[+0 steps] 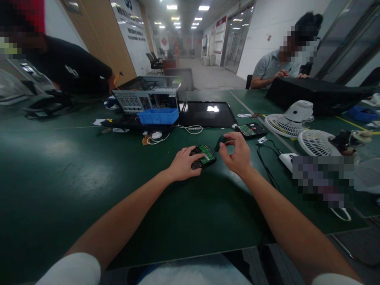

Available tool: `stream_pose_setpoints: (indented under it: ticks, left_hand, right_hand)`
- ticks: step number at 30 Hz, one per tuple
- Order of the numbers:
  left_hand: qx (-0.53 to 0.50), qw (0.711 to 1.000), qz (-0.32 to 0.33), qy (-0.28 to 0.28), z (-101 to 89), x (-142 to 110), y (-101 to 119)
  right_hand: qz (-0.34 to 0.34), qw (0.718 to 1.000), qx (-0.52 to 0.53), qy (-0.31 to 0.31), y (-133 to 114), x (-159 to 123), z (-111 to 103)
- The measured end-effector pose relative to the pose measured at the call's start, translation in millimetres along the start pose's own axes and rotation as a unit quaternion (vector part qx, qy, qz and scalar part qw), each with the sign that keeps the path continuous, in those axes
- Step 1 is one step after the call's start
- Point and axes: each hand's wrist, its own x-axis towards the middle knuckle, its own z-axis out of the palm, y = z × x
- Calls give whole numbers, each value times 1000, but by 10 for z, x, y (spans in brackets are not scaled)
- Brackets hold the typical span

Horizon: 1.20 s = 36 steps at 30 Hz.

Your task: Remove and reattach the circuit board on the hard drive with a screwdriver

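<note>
A hard drive (207, 155) with a green circuit board facing up lies on the green table in front of me. My left hand (185, 163) grips it from the left, with the fingers over its top and the thumb along the near edge. Just right of the drive, my right hand (236, 152) is raised and pinches a small dark, rounded object (220, 143) between thumb and fingers. Its exact kind is not clear. Past my right hand, a second hard drive (251, 130) rests with its green board upward.
Ahead stand an open computer case (130, 102), a blue bin (158, 116) and a flat black panel (208, 114). White fan parts (282, 124) and a power strip (287, 159) with black cable are at right. One person (74, 63) is at left, another (270, 67) across at right.
</note>
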Motion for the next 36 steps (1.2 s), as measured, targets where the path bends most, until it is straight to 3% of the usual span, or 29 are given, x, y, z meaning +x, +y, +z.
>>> stream_pose_setpoints:
  ticks: [36]
  left_hand:
    - [7,1000,4,5,35,3,-25]
  right_hand:
    - [-7,1000,-2,9,-8,4,16]
